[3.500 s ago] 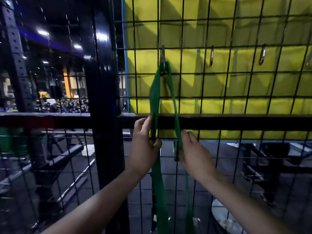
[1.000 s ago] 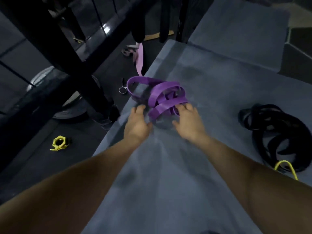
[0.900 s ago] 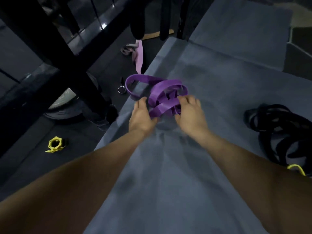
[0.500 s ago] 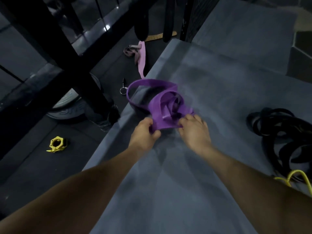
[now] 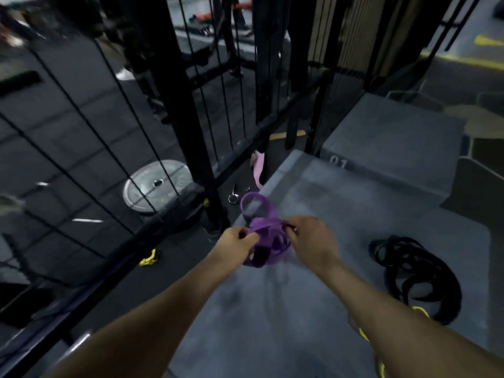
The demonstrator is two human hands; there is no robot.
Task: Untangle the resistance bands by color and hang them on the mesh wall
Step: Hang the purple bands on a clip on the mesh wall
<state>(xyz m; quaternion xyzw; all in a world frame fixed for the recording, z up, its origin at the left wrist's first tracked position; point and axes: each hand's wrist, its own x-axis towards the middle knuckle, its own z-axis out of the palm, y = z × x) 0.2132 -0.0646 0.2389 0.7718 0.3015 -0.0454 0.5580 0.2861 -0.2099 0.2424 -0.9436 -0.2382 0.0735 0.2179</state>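
Note:
A tangled purple resistance band (image 5: 266,230) is lifted just above the grey padded box (image 5: 272,309). My left hand (image 5: 236,242) grips its left side and my right hand (image 5: 311,238) pinches its right side. One purple loop sticks up and away from my hands, other loops droop below them. A heap of black bands (image 5: 414,271) lies on the box to the right, with a thin yellow band (image 5: 420,313) beside it under my right forearm. The black mesh wall (image 5: 114,105) stands to the left and ahead.
A second grey box (image 5: 392,143) marked with numbers stands behind. On the dark floor by the mesh lie a pink band (image 5: 257,167), a metal clip (image 5: 234,196), a weight plate (image 5: 155,186) and a yellow collar (image 5: 148,259). Black straps hang from the rack.
The green band was hanging on the mesh; since then my view dropped to the box. Both hands closed on the purple band and raised it off the surface; my head has tilted up.

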